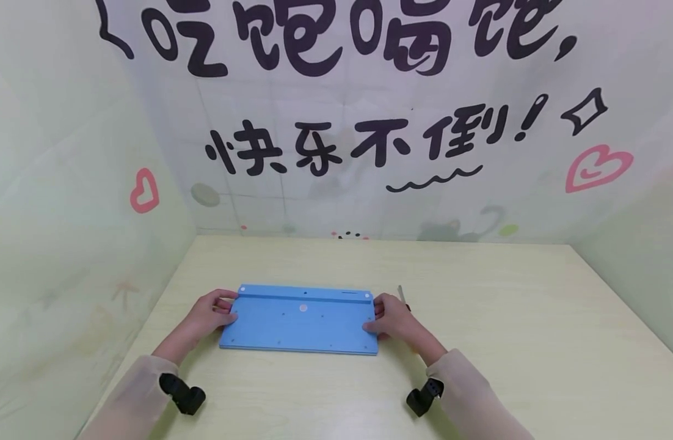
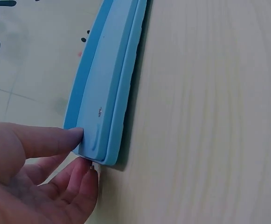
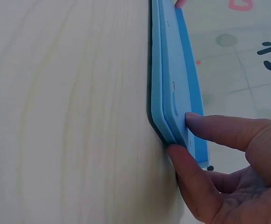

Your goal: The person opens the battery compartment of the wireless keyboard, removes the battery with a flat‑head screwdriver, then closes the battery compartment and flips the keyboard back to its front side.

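A light blue keyboard (image 1: 298,327) lies underside up on the table, with small screw holes, round pale feet and a raised ridge along its far edge. At its left end my left hand (image 1: 212,311) holds it. In the left wrist view the left thumb (image 2: 56,140) lies on the underside, with the other fingers curled below the end. My right hand (image 1: 394,318) grips the opposite end. Its thumb (image 3: 219,129) presses on the underside in the right wrist view, while the index finger is at the corner edge. The keys face down, hidden.
Just beyond the right hand, a thin metal shaft (image 1: 401,294), like a screwdriver's, sticks out, the rest mostly hidden by the hand. The pale wooden table (image 1: 507,318) meets a printed cloth backdrop (image 1: 336,208) behind and cloth walls at both sides.
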